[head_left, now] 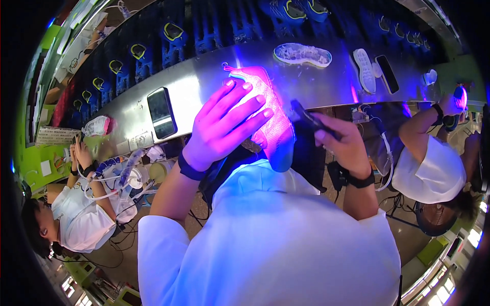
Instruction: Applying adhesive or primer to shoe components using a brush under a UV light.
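Note:
A shoe upper, lit pink and violet by a strong lamp, stands at the near edge of the bench with its toe toward me. My left hand grips it, fingers laid across its side. A dark-handled tool, which looks like a brush, is held in my right hand, just right of the upper and apart from it. The tool's working end points at the upper.
On the metal bench lie a translucent sole, a white sole and two phones. Behind runs a conveyor with several blue shoes. Co-workers in white sit left and right.

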Available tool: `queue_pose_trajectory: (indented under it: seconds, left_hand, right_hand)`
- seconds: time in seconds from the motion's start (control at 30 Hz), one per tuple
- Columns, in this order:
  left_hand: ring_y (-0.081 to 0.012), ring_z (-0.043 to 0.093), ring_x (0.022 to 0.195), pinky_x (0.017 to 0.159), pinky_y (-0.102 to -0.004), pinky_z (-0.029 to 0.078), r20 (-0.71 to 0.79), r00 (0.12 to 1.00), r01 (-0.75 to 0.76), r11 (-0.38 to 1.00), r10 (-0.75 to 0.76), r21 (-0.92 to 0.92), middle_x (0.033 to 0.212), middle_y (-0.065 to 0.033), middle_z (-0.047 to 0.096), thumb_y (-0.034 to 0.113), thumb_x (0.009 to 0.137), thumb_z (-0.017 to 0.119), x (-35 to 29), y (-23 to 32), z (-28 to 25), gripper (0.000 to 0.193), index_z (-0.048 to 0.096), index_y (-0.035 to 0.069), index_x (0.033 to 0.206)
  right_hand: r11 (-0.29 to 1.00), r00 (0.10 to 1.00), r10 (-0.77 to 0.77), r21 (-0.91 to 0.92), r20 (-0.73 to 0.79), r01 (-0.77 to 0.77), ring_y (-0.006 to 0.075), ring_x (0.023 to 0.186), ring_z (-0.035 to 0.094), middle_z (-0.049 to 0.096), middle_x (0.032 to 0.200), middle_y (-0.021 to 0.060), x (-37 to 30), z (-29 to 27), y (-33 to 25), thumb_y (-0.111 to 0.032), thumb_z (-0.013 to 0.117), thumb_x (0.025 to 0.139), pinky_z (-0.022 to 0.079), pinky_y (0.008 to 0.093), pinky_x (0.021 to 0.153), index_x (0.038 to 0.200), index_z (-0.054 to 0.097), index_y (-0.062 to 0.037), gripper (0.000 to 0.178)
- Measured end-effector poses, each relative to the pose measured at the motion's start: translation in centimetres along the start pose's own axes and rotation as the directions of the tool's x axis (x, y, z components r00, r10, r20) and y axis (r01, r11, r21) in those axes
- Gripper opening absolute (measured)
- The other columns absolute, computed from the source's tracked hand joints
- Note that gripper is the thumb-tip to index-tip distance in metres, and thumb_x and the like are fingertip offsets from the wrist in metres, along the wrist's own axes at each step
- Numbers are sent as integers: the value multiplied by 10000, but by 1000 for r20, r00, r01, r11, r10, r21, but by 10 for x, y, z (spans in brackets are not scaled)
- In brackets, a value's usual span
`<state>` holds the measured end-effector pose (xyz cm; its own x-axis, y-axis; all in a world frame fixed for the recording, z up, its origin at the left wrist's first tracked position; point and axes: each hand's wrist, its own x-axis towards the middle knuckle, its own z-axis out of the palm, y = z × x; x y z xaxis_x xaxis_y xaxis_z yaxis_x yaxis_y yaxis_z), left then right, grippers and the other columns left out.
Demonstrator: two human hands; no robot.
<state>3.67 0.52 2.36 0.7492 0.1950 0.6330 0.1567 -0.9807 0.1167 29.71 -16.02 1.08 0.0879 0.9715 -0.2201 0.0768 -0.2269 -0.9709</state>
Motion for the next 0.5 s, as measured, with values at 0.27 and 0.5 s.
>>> queue_pose_trajectory:
  seconds: [0.27,0.5]
  left_hand:
    - [-371,633,1204,1046,-532,507,-15,980,200,979,-200,-27,1240,-105,678,-6,641,726,-10,-6,0,575,726,128,1201]
    - [-353,619,1215,1054,-487,503,8,946,324,945,-324,-38,1245,-93,674,-11,655,699,-27,-10,-4,603,705,133,1241]
  right_hand:
    - [998,995,-6,64,96,0,96,749,582,639,855,19,7,-1,2,-104,692,947,492,251,716,1369,619,-25,435]
    - [995,993,54,78,101,-62,92,764,581,632,861,12,21,13,13,-100,676,958,488,248,725,1377,616,-30,429]
